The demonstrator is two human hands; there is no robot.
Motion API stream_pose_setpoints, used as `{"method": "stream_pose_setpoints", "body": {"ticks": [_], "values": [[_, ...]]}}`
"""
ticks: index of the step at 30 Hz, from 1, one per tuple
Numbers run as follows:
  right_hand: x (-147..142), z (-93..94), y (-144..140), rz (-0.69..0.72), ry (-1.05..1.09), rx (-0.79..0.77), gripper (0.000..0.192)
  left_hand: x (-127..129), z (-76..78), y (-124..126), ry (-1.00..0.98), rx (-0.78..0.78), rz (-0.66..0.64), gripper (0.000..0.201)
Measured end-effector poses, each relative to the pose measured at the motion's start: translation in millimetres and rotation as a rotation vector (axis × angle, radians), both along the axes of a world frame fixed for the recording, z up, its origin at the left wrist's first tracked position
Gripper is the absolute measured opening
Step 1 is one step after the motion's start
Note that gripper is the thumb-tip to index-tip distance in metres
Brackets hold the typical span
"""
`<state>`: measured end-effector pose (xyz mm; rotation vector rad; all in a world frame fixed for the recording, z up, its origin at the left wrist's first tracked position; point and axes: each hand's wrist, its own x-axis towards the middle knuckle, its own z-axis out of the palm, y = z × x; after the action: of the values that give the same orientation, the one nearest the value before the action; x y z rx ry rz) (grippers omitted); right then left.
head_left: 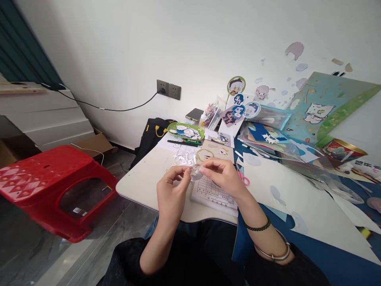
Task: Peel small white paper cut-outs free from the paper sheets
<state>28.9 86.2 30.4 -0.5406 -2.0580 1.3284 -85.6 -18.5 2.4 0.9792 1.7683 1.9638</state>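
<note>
Between the fingertips of both hands is a small piece of white paper [195, 174], held just above the table. My left hand [171, 192] pinches its left side, thumb against fingers. On the other side, my right hand [223, 176] grips the paper between thumb and forefinger. Right behind it lies a heap of white paper scraps [183, 155]. Under the hands is a printed sheet with a grid [216, 198]. Pink scissor handles [245, 180] show beside my right wrist; the blades are hidden.
A green tray [170, 128] with cut-outs stands at the table's back, with dark pens [182, 143] before it. Several character cut-outs [238, 110] lean by the wall. White sheets [285, 198] cover the right side. A red stool [47, 171] stands to the left.
</note>
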Motion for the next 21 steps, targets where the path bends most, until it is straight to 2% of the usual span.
{"method": "stream_pose_setpoints", "body": {"ticks": [3, 8, 12, 17, 21], "values": [[-0.4, -0.2, 2.3, -0.055, 0.009, -0.035, 0.017, -5.8, 1.5, 0.8, 0.034, -0.021, 0.046, 0.017], [-2.3, -3.5, 6.1, -0.13, 0.041, -0.112, 0.017, -17.1, 7.9, 4.6, 0.342, -0.184, 0.144, 0.014], [-3.0, -6.5, 7.5, -0.139, 0.065, -0.171, 0.019, -20.9, 5.9, 9.7, 0.443, -0.291, 0.149, 0.019], [-3.2, -9.8, 9.4, -0.107, 0.061, -0.193, 0.023, -20.7, 1.5, 11.4, 0.427, -0.333, 0.111, 0.025], [-2.8, -12.1, 10.9, -0.09, 0.041, -0.197, 0.02, -17.4, 3.5, 7.6, 0.339, -0.207, 0.052, 0.023]]}}
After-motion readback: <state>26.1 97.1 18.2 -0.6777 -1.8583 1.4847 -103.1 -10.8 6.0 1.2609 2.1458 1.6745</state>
